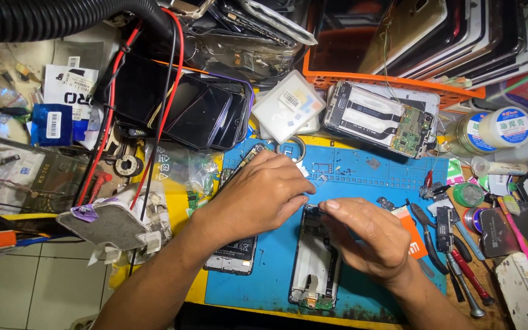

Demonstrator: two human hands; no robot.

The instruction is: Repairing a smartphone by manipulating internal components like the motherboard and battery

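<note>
My left hand (261, 192) lies palm down on the blue work mat (362, 177), fingers bent, covering most of a dark opened phone (234, 253) that reaches from the mat's top left down past my wrist. My right hand (368, 235) rests beside it, thumb and fingertips pinched together at the top edge of a white phone frame (314, 269) lying on the mat. Whatever the fingertips pinch is too small to make out. The two hands almost touch above the frame's top end.
Another opened phone with a green circuit board (383, 119) lies behind the mat. Stacked dark phones (200, 110), a white plastic box (288, 107), an orange tray of screens (398, 36), pliers and screwdrivers (450, 256) at right, red and black cables (126, 122) at left.
</note>
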